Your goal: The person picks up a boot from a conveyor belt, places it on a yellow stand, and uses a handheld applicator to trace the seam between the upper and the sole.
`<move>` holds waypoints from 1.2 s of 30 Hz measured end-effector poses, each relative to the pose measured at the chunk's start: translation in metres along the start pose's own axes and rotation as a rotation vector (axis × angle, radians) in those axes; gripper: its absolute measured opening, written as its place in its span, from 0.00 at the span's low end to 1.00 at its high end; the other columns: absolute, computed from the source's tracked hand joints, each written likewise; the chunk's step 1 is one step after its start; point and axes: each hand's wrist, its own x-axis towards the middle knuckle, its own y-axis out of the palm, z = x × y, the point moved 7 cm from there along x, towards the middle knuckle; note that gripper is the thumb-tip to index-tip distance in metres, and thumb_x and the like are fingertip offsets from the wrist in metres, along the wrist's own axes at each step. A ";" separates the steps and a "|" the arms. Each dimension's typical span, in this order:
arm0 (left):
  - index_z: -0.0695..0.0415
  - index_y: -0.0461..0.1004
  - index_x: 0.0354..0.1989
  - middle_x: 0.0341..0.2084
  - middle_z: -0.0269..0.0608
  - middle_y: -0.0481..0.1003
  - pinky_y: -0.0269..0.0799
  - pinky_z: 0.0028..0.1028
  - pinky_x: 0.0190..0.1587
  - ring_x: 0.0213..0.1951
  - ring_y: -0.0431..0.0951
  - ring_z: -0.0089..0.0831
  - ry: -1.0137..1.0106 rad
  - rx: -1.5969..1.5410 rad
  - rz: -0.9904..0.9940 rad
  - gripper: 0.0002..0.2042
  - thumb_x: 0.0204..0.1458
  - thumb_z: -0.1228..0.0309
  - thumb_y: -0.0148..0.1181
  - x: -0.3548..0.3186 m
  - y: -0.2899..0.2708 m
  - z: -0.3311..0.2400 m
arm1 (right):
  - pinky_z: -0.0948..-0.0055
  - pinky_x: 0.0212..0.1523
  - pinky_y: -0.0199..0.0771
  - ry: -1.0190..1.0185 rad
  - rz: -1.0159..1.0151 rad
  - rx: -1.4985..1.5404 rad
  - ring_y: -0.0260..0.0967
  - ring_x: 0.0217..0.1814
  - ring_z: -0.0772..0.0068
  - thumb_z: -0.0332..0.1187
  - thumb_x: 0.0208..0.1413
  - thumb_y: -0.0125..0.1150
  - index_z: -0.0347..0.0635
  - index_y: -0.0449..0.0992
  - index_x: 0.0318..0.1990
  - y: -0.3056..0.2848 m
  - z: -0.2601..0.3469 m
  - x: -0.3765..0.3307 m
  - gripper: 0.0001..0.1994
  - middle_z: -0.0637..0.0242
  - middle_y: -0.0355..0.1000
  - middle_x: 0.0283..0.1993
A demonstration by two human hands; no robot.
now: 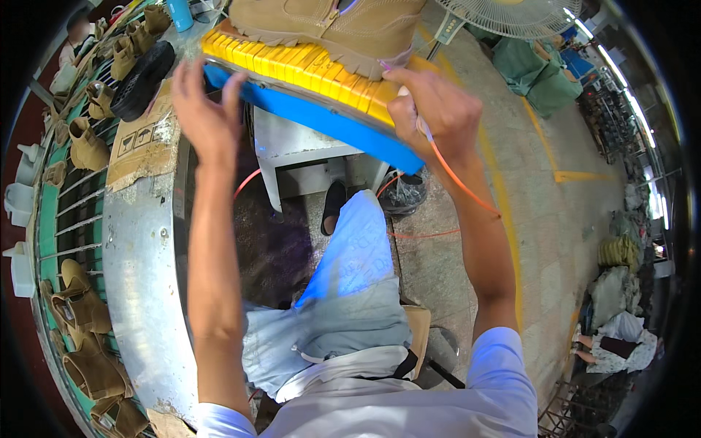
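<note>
A tan ankle boot (358,29) lies at the top of the view on a yellow ribbed pad (292,67), its sole edge facing me. Below the pad runs a bright blue panel (328,125). My right hand (442,113) is closed at the toe end of the boot, pinching a slim tool mostly hidden by the fingers. An orange cord (467,188) trails from that hand along my forearm. Held apart from the boot, my left hand (208,109) is open by the pad's left end, fingers spread and slightly blurred.
At left, a metal bench (142,277) carries torn cardboard (142,153) and a black sole (142,80). Beyond it, a green conveyor with rods bears several tan boots (80,303). A fan (511,14) stands at upper right; a white stool (292,139) is under the pad.
</note>
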 end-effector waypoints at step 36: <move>0.62 0.80 0.43 0.53 0.57 0.80 0.69 0.48 0.65 0.61 0.75 0.59 0.126 -0.452 0.209 0.08 0.62 0.84 0.56 -0.087 -0.054 -0.147 | 0.78 0.27 0.78 0.495 -0.064 0.810 0.79 0.25 0.77 0.23 0.59 0.51 0.33 0.83 0.37 -0.009 -0.039 -0.003 0.12 0.62 0.80 0.27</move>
